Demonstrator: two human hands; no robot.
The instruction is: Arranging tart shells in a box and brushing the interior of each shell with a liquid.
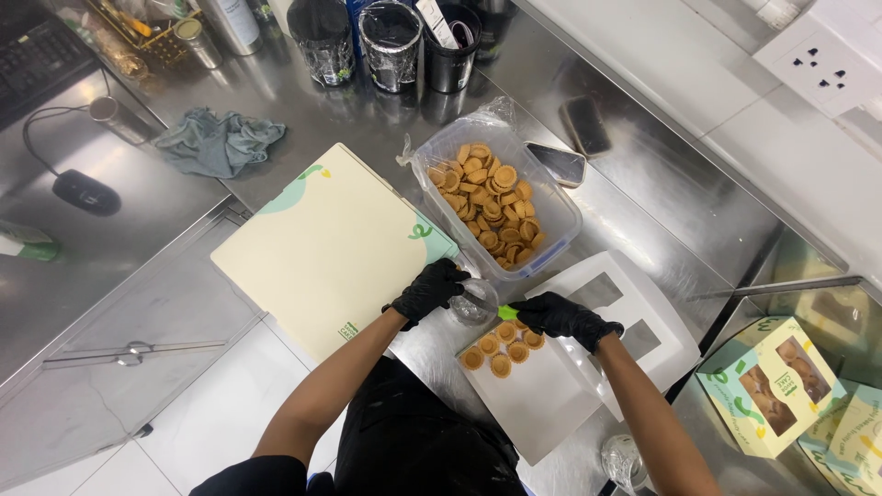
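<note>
Both my hands wear black gloves. My left hand grips a small clear plastic piece at its upper edge. My right hand pinches a small green item right beside that plastic. Just below the hands, several small round tart shells lie on a flat white box sheet with window cut-outs. Behind the hands stands a clear plastic tub holding many more tart shells.
A cream box lid lies left of the tub. A grey cloth, dark cups and a phone sit further back. Windowed pastry boxes stand at the right on the steel counter.
</note>
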